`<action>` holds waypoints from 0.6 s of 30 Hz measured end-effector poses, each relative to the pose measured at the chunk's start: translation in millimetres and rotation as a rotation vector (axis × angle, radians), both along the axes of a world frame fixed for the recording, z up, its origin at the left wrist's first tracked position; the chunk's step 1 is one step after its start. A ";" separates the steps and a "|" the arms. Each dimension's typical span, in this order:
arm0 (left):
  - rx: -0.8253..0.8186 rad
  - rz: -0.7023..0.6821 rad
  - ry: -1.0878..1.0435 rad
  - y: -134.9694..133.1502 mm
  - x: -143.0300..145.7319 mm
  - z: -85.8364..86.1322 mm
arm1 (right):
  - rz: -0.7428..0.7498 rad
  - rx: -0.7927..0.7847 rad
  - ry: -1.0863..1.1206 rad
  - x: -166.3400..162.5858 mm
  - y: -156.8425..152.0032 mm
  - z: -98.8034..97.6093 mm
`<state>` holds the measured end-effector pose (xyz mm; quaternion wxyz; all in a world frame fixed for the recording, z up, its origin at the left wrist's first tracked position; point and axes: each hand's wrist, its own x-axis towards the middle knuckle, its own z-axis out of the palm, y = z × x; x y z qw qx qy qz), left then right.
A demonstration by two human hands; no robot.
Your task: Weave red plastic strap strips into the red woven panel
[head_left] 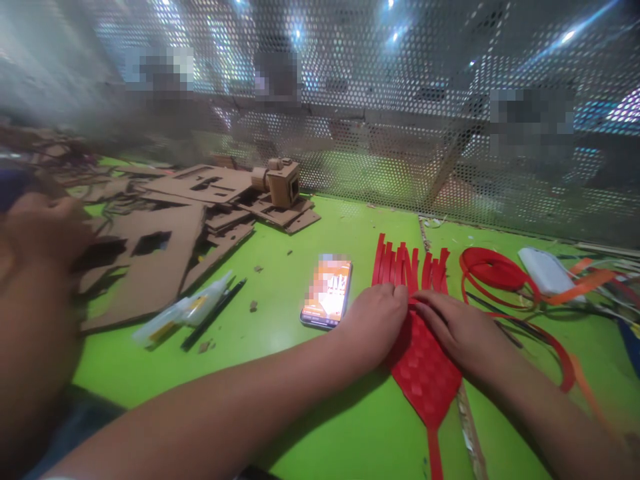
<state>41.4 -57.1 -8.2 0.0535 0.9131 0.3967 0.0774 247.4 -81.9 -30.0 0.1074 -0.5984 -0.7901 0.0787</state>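
Note:
A red woven strip piece (425, 373) lies on the green table, its loose strip ends fanned out at the far side and one long strip trailing toward me. My left hand (377, 320) is closed over its upper left edge, near the base of the loose ends. On the upper right edge, the fingers of my right hand (457, 330) are bent and pressed against the weave close to my left fingertips. What exactly the fingertips pinch is partly hidden. Just left of my left hand sits a phone (327, 293) with its screen lit.
Cut cardboard sheets (150, 253) and a small cardboard box model (284, 183) fill the left. Glue bottles (187, 310) and a black pen (213, 313) lie before them. A red strip roll (493, 267) is at right. Another person's arm (40, 287) reaches in. A perforated screen (350, 120) stands behind.

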 end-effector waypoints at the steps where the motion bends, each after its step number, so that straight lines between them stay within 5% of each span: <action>1: 0.022 -0.016 0.013 -2.3 -0.4 0.7 | 0.002 -0.004 -0.008 0.4 0.6 -1.1; 8: 0.167 0.000 0.168 -31.2 -2.7 0.7 | 0.021 0.015 -0.028 3.1 3.8 -7.1; 18: 0.020 -0.071 0.176 -21.6 -6.8 5.1 | 0.009 0.029 0.032 2.9 3.9 -10.1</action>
